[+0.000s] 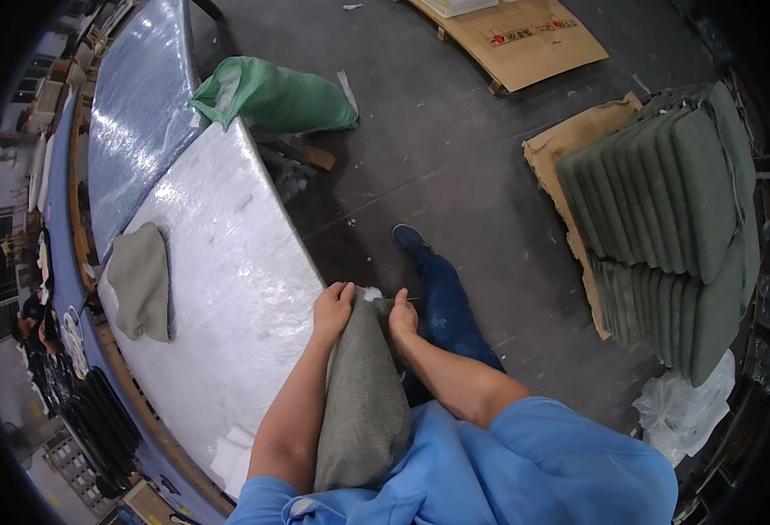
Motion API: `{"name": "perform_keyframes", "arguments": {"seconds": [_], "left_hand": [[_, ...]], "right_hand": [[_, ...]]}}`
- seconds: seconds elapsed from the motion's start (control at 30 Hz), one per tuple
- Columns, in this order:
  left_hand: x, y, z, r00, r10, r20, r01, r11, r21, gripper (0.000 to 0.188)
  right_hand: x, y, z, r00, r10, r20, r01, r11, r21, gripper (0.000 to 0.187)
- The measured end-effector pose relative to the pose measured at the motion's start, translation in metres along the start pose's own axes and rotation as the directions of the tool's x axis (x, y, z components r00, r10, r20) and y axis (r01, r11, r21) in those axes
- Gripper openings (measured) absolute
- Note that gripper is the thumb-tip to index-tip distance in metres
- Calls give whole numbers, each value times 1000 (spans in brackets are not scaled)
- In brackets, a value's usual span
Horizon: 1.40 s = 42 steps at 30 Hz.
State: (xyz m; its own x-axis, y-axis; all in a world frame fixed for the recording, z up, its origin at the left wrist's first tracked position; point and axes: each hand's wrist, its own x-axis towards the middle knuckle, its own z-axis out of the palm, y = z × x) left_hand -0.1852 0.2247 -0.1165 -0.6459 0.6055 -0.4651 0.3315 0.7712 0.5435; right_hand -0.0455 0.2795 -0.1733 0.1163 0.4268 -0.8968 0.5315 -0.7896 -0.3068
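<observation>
A grey-green woven cushion lies against my body, its narrow far end turned away from me. At that end my left hand pinches the fabric's left side. My right hand is closed at the right of the same end, thumb up. Something thin seems to stick out beside its fingers, too small to name. Between the hands a tuft of white filling shows at the cushion's edge. A flat piece of similar grey-green fabric rests on the plastic-wrapped table to my left.
A green woven sack leans at the table's far corner. On the right, grey-green cushions are stacked against cardboard, with a clear plastic bag nearer me. A cardboard sheet lies on a pallet far ahead.
</observation>
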Motion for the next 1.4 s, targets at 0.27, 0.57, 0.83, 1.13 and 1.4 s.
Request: {"name": "perform_keyframes", "arguments": {"seconds": [0.27, 0.57, 0.83, 1.13, 1.4], "left_hand": [[6, -1, 11, 999, 1, -41, 9, 966, 260, 38], [14, -2, 16, 998, 29, -49, -17, 972, 235, 41], [-61, -64, -31, 956, -240, 168, 244, 970, -5, 49], [-104, -86, -23, 938, -293, -187, 290, 956, -47, 39], [-93, -96, -20, 928, -305, -215, 312, 950, -3, 39]], "right_hand": [[-2, -27, 17, 990, 124, -71, -132, 984, -117, 74], [43, -20, 41, 991, -134, -27, 121, 953, -279, 54], [34, -24, 11, 845, -448, 293, 527, 792, -309, 75], [-54, -135, 33, 449, -89, 889, 872, -170, -458, 53], [-64, -121, 62, 326, -184, 927, 851, -370, -373, 39]]}}
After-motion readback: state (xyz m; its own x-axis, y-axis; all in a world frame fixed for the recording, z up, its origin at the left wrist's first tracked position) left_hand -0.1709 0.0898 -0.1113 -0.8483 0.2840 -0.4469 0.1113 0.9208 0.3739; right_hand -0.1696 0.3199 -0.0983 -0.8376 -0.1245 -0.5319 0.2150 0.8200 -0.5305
